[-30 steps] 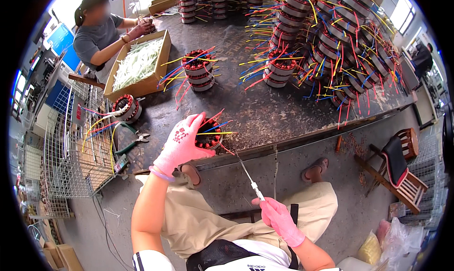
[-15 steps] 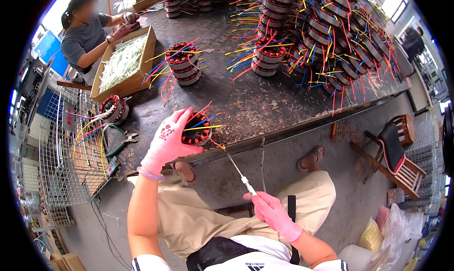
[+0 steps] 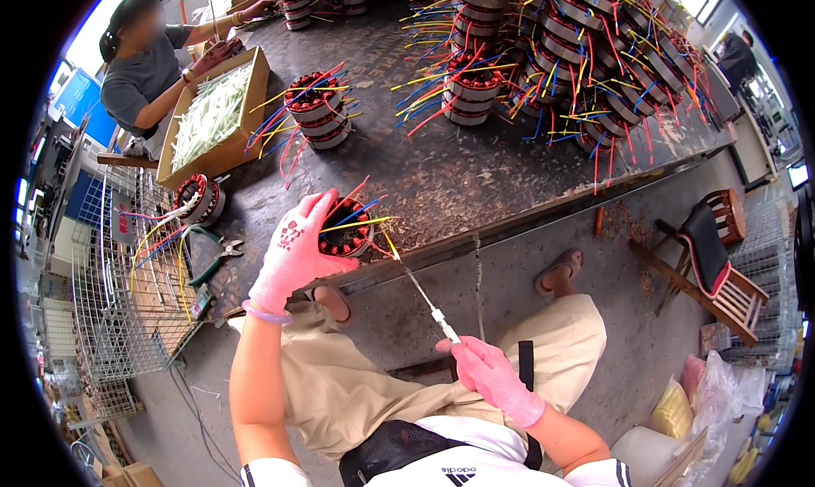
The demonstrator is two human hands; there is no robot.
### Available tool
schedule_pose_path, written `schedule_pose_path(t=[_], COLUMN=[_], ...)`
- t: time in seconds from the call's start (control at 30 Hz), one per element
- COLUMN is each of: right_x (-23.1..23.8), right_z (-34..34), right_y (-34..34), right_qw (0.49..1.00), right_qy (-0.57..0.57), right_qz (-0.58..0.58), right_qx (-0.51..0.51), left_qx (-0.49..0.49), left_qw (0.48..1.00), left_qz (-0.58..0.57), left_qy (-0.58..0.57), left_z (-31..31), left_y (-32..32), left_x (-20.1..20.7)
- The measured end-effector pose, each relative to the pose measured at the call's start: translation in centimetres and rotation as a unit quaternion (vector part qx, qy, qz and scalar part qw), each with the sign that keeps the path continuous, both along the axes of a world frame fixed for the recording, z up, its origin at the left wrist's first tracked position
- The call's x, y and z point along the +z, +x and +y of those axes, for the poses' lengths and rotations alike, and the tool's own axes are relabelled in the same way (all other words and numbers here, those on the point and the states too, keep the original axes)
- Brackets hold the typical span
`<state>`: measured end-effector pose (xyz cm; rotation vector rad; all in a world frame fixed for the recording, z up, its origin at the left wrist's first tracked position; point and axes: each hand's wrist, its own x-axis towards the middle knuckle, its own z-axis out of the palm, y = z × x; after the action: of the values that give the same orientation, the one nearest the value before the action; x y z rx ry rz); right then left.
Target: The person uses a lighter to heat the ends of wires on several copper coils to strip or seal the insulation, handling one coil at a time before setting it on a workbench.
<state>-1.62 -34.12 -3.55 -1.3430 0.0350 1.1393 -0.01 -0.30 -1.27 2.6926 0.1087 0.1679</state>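
Note:
My gloved left hand grips a motor stator with red windings at the table's near edge, thumb along its near side. Red, blue and yellow leads stick out of it to the right. In my gloved right hand, over my lap, is a thin rod with a white handle. Its slim end meets the tip of a red lead, and a yellow lead bends down close by; whether the rod grips them is too small to tell. A stator with white sleeving lies on its side further left.
Green-handled pliers lie by the table's left edge. Beyond stand a wooden box of white tubes, short stator stacks and a large stator pile. A co-worker sits far left. A wooden chair stands right.
The view has shifted slightly. A yellow lead now bends down toward the rod's tip. The co-worker's one arm has stretched out toward the back of the table. My grips look the same.

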Motion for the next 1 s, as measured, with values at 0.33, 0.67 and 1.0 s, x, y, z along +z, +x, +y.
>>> schedule_pose_path(t=[0.33,0.67,1.0], right_x=[-0.4,0.7,0.6], right_z=[0.0,0.4,0.3], right_y=[-0.1,0.3,0.4], right_qw=[1.000,1.000,0.999], right_qy=[0.004,-0.008,-0.024], right_qz=[-0.016,-0.008,-0.025], right_qx=[0.005,0.000,0.014], left_qx=[0.002,-0.002,-0.006], left_qw=[1.000,1.000,1.000], left_qz=[0.001,-0.010,-0.012], left_qy=[-0.006,0.004,0.012], left_z=[-0.1,-0.3,-0.3], left_y=[-0.1,-0.1,0.0], left_x=[0.0,0.0,0.1])
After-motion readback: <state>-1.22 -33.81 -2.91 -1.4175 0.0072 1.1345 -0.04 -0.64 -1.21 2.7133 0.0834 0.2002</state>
